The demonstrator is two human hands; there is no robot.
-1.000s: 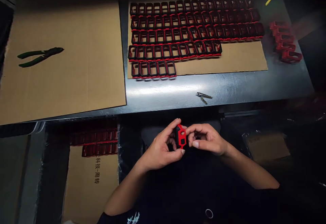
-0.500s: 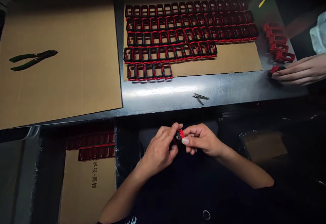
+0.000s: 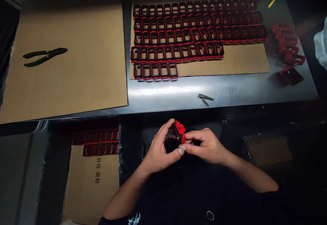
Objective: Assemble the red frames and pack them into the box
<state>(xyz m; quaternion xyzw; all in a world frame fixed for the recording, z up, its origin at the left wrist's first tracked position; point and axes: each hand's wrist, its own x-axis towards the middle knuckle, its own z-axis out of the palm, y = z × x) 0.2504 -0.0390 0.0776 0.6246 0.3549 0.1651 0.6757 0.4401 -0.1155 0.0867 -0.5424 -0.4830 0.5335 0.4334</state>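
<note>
Held between both hands, in front of the table edge, is a small red and black plastic frame (image 3: 180, 129), tilted so its red side shows. My left hand (image 3: 161, 150) grips it from the left, fingertips at its top and thumb near its bottom. My right hand (image 3: 204, 146) pinches its lower right end with thumb and fingers. On the metal table beyond, rows of similar red and black frames (image 3: 176, 51) stand on cardboard. A small metal tool with thin legs (image 3: 205, 98) lies near the table's front edge; its kind is unclear.
Green-handled pliers (image 3: 45, 56) rest on a large cardboard sheet (image 3: 84, 81) at left. More red frames (image 3: 288, 42) and a separate red and black frame (image 3: 291, 76) sit at right, by another person's sleeve (image 3: 321, 46). Below left, a box holds frames on cardboard (image 3: 84, 184).
The frame in my hands has been turned, showing more of its red side; my left thumb has moved toward my right. The other person's hand has left the frame at right. The view has shifted slightly.
</note>
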